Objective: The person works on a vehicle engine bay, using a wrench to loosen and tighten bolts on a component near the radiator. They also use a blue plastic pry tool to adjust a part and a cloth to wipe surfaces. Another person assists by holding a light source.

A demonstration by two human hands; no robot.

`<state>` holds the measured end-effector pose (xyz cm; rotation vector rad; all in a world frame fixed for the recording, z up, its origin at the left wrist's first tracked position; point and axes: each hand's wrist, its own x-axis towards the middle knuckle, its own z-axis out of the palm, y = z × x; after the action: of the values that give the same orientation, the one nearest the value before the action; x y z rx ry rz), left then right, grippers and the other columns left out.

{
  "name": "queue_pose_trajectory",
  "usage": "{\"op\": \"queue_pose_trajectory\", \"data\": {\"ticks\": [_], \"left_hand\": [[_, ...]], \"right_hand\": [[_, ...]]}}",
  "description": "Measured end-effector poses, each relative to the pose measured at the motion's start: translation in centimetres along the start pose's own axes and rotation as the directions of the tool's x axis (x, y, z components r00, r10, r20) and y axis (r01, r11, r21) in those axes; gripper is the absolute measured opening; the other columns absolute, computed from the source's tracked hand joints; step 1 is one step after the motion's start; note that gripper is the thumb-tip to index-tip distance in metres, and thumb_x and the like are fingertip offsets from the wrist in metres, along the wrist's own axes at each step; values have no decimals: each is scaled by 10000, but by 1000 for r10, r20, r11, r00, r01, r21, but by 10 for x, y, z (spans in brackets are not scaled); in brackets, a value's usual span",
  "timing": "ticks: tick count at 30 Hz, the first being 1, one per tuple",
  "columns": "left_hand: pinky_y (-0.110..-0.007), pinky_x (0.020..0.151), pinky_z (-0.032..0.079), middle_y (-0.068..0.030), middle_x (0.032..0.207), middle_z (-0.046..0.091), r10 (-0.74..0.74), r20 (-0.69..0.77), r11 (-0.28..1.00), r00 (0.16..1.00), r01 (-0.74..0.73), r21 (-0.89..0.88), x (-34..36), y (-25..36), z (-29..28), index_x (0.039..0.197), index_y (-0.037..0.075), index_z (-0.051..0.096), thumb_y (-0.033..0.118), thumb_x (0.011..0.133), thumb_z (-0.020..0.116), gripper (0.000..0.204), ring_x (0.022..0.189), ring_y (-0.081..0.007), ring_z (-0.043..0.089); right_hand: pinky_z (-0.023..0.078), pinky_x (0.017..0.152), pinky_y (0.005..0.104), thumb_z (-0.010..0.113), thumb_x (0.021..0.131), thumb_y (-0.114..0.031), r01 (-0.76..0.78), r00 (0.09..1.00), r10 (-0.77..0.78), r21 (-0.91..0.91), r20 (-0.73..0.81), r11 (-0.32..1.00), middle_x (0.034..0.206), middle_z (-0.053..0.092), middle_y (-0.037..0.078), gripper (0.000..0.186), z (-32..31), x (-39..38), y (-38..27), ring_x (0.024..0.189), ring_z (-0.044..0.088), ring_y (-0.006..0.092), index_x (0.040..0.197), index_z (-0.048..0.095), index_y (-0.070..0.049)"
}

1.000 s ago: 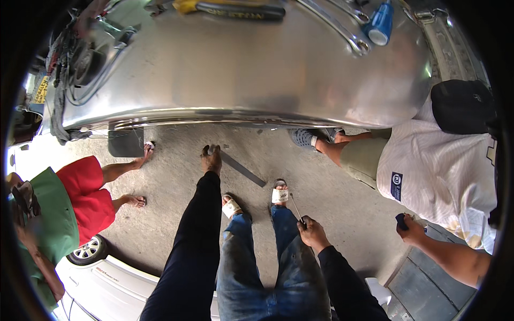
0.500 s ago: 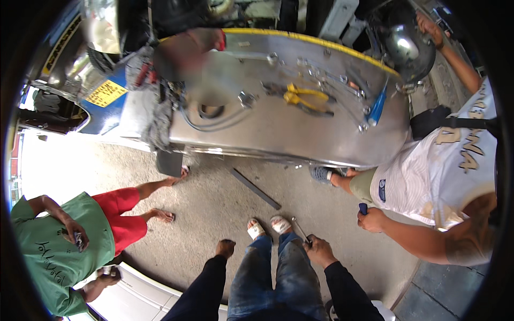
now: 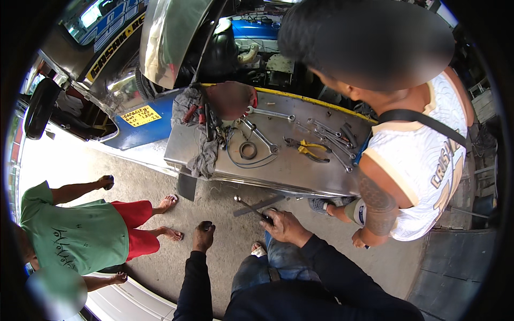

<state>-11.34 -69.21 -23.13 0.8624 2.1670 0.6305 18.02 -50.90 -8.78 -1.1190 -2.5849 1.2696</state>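
Note:
My right hand is closed round a metal wrench, its ring end pointing up and left over the floor. My left hand is curled, with something small and dark at its fingertips that I cannot make out. Both hands are in front of the metal vehicle fender, apart from it. On the fender lie yellow-handled pliers, several wrenches, a dark ring with a thin hose or cable looped beside it, a grey rag and red-handled tools.
At the right a person in a white sleeveless top leans toward the fender and open engine bay. Another person in a green shirt stands at the left. A flat dark bar lies on the concrete floor. Behind is a white car.
My right hand has come forward and up with the wrench, and my left hand has moved left. The right-hand person has leaned into view; the green-shirted person's arms have spread.

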Motion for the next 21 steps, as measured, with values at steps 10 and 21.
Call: {"op": "queue_pose_trajectory", "data": {"ticks": [10,21], "left_hand": [[-398,767,569,-207,1025,750,258,-235,955,937,-285,-85,32,197,-69,1154,3,712,163,916,686,288,836,-322,750],[-459,790,563,-196,979,727,727,-43,683,686,-728,-55,139,298,-147,1106,44,714,133,886,683,239,914,-394,709]], "right_hand": [[546,871,454,653,985,-368,-95,995,89,195,38,976,1035,705,284,476,-65,54,-22,994,692,424,1211,630,51],[533,919,475,641,974,-327,-285,952,290,66,-97,956,1079,722,236,395,-90,60,-89,1039,684,417,1233,667,-30]]}}
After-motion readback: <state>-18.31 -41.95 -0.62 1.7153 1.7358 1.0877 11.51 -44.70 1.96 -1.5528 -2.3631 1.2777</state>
